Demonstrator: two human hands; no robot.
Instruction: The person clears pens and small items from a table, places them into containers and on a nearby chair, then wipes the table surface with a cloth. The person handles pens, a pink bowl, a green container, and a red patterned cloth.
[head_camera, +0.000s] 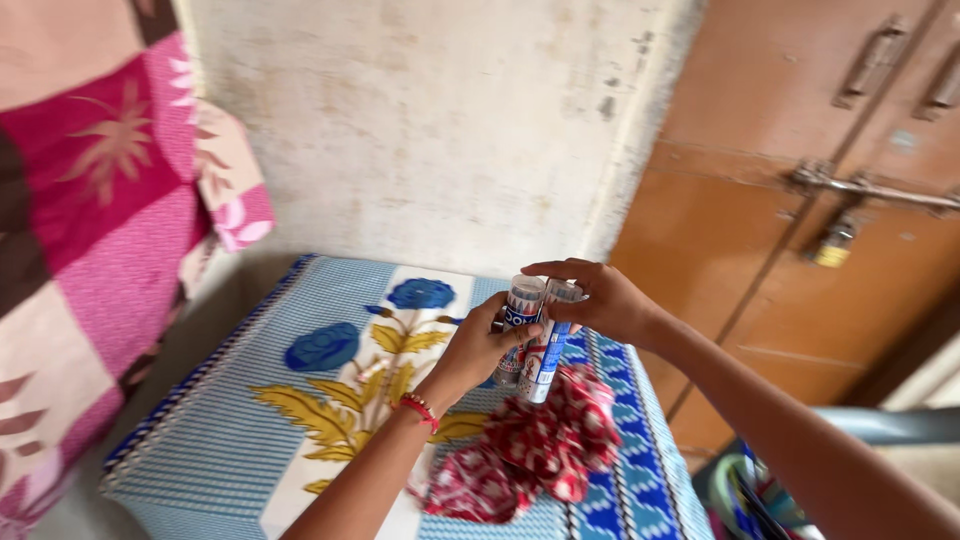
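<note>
Tubes (535, 335), two slim white-and-blue ones, stand side by side in our hands, lifted just above the red-and-white patterned cloth (530, 450) that lies crumpled at the 5 o'clock corner of the desk (230, 440). Our left hand (475, 350), with a red thread at the wrist, wraps them from the 9 o'clock side, fingers curled around the lower half. Our right hand (600, 300) comes in from 3 o'clock and pinches at the caps, thumb and fingertips closed on the upper ends. Both hands are closed on the pair; neither is spread.

We judge the main risk to be a slip. Two smooth round tubes held together can roll against each other, and if the left hand loosens while the right works at a cap, one could slide out downward. It would most likely land on the cloth, but that cloth sits near the desk edge at 4 o'clock, so a bounce could send a tube to the floor beside the orange door (800, 230).

A second risk is the caps: twisting one while both are pinched could loosen the other too, and we cannot tell how firmly either is seated. The flowered desk cover (330, 350) looks soft and uneven, so a tube set down upright might topple.
</note>
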